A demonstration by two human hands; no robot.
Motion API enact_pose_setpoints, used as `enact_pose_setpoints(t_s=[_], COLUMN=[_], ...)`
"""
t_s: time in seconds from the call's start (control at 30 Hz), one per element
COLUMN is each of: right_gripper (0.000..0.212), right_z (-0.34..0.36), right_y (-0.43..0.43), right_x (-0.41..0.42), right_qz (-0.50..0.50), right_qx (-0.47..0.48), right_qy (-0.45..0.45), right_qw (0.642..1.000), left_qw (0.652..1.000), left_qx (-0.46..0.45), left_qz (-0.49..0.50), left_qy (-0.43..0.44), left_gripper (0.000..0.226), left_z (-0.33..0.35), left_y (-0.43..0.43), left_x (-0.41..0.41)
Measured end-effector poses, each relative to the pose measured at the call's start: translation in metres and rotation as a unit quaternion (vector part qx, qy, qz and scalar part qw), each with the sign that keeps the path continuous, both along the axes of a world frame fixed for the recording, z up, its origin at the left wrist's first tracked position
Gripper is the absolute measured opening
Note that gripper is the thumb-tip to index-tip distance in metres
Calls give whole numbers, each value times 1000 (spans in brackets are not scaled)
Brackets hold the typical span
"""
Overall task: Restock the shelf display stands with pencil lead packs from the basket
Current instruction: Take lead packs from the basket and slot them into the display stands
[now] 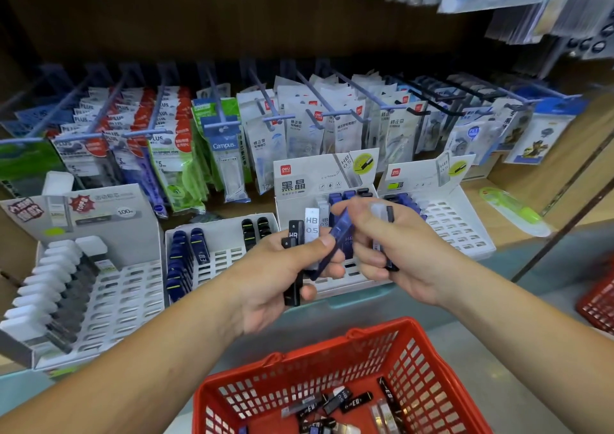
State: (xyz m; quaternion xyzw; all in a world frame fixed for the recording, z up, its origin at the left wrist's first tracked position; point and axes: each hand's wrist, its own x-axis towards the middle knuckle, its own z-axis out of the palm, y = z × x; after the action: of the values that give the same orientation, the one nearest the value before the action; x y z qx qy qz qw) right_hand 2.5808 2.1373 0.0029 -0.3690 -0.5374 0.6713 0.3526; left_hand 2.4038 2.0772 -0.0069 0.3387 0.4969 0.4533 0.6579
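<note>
Two hands are raised together in front of the centre display stand (319, 178), above the red basket (335, 339). The left hand (282, 267) has its fingers curled round a fan of pencil lead packs: a black pack (295, 287) standing upright, a white pack marked HB 0.5 (311, 226) behind it, and a translucent blue pack (334, 246) lying slantwise under the thumb. The right hand (408, 251) has its fingers curled, with the fingertips meeting the upper end of the blue pack. It also grips a dark pack (389, 261) against the palm, and a clear end shows above the knuckles. How many packs it holds cannot be told.

The red basket sits low in the centre of view, just below the forearms. It holds loose lead packs (352, 400), mostly black, lying in disorder on its floor.

Four slotted white stands sit in a row on the shelf. The far-left stand (109, 300) carries a column of white-capped packs along its left side. The left-centre stand (229, 254) has blue packs at its left and a few black ones at the rear. The centre display stand is largely hidden by the hands, with blue packs showing at its back. The right stand (458, 224) has blue packs at its left edge. Hanging correction-tape packets (299, 124) fill the pegs behind. A second red basket (598, 304) shows at the right edge.
</note>
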Motion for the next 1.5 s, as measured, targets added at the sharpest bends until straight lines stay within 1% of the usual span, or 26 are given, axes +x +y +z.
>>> enact_pose_setpoints(t_s=[0.07, 0.17, 0.2, 0.33, 0.4, 0.5, 0.6, 0.67, 0.7, 0.77, 0.83, 0.9, 0.97, 1.03, 1.1, 1.17, 1.27, 1.33, 1.4, 1.5], right_gripper=[57, 30, 26, 32, 32, 26, 14, 5, 5, 10, 13, 17, 20, 19, 23, 22, 12, 14, 18, 11], right_z=[-2, -4, -5, -9, -9, -6, -5, -4, -3, -3, -9, -20, -30, -36, -36, -36, -36, -36, -36, -36], right_y=[-1, 0, 1, 4, 6, 9, 10, 14, 18, 24, 27, 29, 32, 35, 36, 36, 35, 33, 30, 31], right_x=[0, 0, 1, 1, 2, 6, 11, 16, 20, 25, 28, 27, 26, 27, 27, 27, 26, 24, 21, 19], right_qz=[6, -30, -46, -116, -132, -134, -132, -159, -175, -175, -151, -129, -114, -107, -98, -83, -64, -62, -72, -88], right_qx=[17, 19, 17, 15, 9, 13, 53, 112, 154, 238, 289, 307, 311, 327, 353, 377, 393, 397, 407, 419], right_qy=[-10, -4, -2, -27, -22, -19, -60, -121, -152, -206, -260, -308, -332, -352, -367, -379, -415, -446, -461, -464], right_qw=[1000, 999, 999, 993, 991, 991, 988, 973, 960, 933, 909, 891, 883, 870, 855, 841, 818, 800, 785, 776], left_qw=[1000, 998, 998, 998, 998, 997, 997, 994, 992, 988, 986, 985, 987, 989, 990, 991, 992, 993, 992, 986], left_qx=[0, 2, 3, 19, 31, 30, 28, 24, 17, -4, -16, -22, -27, -30, -32, -38, -53, -52, -37, -6], left_qz=[-10, -13, -11, -6, -5, -7, -17, -24, -21, -11, -14, -17, -21, -31, -36, -38, -39, -36, -38, -52], left_qy=[19, 59, 65, 55, 63, 66, 74, 102, 124, 154, 166, 172, 158, 142, 133, 124, 107, 101, 118, 156], left_gripper=[17, 11, 11, 20, 19, 16, 19, 22, 24, 27, 29, 28, 25, 15, 7, 7, 12, 16, 14, 18], left_z=[1, 1, 0, 0, -1, -2, -2, -3, -5, -10, -12, -14, -15, -17, -18, -18, -18, -18, -17, -16], left_y=[-1, 0, 1, 1, 2, 3, 3, 4, 5, 5, 6, 7, 9, 11, 12, 14, 14, 14, 12, 10], left_x=[-1, -5, -6, -5, -5, -6, -7, -7, -7, -8, -9, -10, -10, -10, -11, -12, -12, -12, -11, -11])
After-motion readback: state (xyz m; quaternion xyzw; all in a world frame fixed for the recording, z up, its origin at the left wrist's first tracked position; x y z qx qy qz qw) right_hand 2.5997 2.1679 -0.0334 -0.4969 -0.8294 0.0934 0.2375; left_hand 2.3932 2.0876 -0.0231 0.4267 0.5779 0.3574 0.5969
